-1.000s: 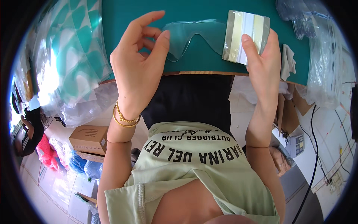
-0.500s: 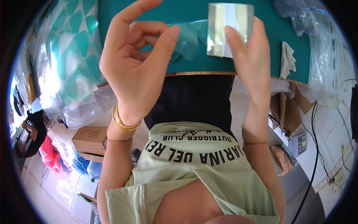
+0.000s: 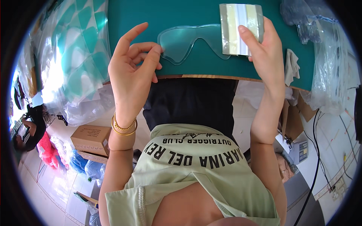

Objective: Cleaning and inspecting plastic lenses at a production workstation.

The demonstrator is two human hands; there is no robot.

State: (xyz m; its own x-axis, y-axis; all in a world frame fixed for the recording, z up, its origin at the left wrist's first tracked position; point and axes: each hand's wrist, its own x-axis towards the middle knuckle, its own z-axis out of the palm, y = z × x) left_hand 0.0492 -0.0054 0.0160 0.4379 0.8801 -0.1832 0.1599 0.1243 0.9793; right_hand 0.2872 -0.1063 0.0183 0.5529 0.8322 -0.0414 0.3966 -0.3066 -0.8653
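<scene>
Left hand (image 3: 132,71): thumb and index nearly closed, pinching the left edge of a clear visor lens (image 3: 177,45); other fingers loosely curled. Right hand (image 3: 266,52): half closed on a flat striped pad (image 3: 230,32), pale yellow with a whitish centre band and see-through margins, thumb on top, fingers behind.

Lens is over the near part of the teal tabletop (image 3: 181,13), nose notch toward the wearer. Can't tell from here if it's flat on the surface or slightly lifted. Pad blocks the lens's right end, so no view of that corner.

Clutter: patterned clear plastic sheets (image 3: 81,49) spill over the left table edge. Crumpled pale cloth (image 3: 291,67) on the table, just beside the right wrist. Clear plastic bags (image 3: 328,71) drape off the right edge. On the floor at left: brown carton (image 3: 90,137), pink bag (image 3: 47,152), blue bags (image 3: 79,164). At right: open cardboard box (image 3: 292,120), black cable (image 3: 316,158) running across the floor. Another person (image 3: 32,128) at far left, mostly cut off by the rim.
</scene>
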